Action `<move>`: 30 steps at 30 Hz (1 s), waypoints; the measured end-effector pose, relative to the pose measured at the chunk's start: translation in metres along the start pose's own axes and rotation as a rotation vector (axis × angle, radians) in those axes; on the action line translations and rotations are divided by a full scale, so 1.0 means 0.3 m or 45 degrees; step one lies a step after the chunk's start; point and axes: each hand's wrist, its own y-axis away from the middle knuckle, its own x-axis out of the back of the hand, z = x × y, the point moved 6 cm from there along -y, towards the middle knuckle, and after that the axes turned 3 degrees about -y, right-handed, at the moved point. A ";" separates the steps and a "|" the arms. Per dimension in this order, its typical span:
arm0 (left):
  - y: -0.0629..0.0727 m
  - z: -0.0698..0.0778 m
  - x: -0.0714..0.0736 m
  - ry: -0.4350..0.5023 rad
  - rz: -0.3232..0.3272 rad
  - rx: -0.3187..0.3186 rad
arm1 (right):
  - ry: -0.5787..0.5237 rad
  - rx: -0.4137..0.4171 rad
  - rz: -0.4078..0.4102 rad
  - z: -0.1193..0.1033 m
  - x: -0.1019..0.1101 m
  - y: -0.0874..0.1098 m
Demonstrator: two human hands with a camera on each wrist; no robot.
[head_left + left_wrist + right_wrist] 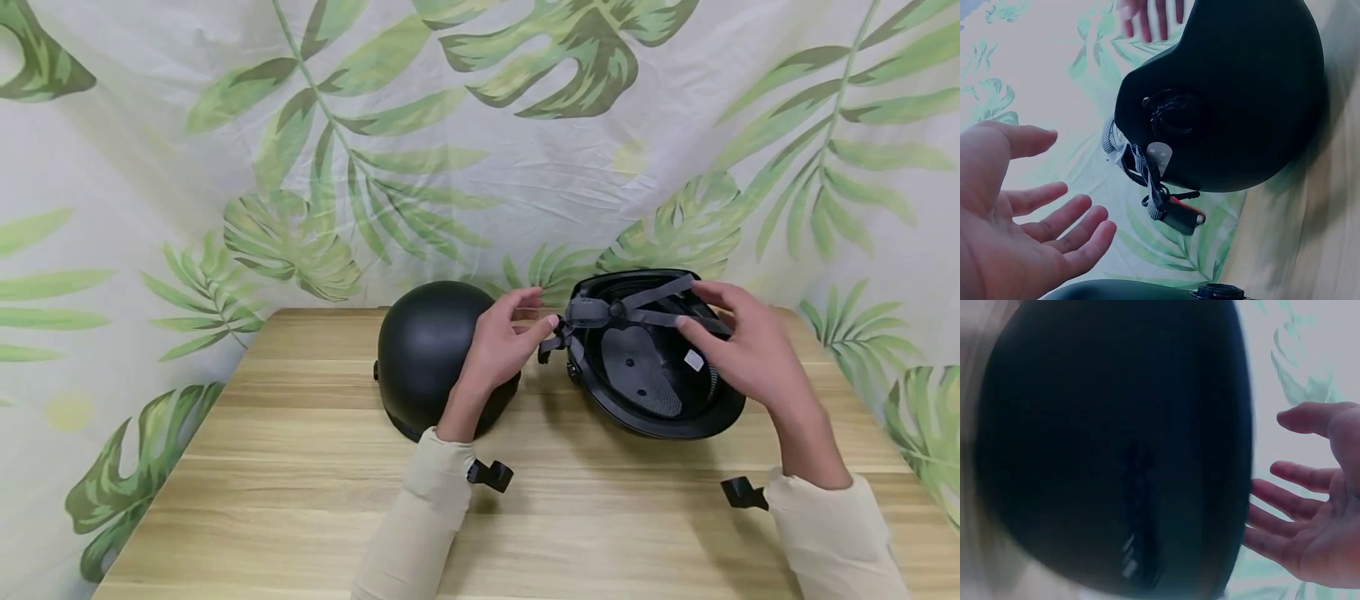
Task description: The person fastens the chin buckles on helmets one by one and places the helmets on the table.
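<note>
A black helmet (pixel 645 417) lies upturned on the table, its padded inside and grey straps (pixel 652 317) facing me. My left hand (pixel 501 342) is beside its left rim, near the dangling chin-strap buckle (pixel 1182 215). In the left wrist view the fingers (pixel 1079 215) are spread and apart from the buckle, holding nothing. My right hand (pixel 750 342) is at the right rim; in the right wrist view its fingers (pixel 1291 500) are loosely extended by the helmet's edge, the thumb apart. Whether those fingertips touch the rim I cannot tell.
A second black helmet (pixel 431 358) sits dome up on the wooden table (pixel 300 500), to the left and partly behind my left forearm. A leaf-patterned cloth (pixel 525 192) hangs behind the table. Black mounts (pixel 491 476) stick out from both wrists.
</note>
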 end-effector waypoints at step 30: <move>-0.018 -0.092 -0.105 -0.168 -0.168 0.151 | 0.264 0.213 -0.359 -0.164 -0.312 -0.198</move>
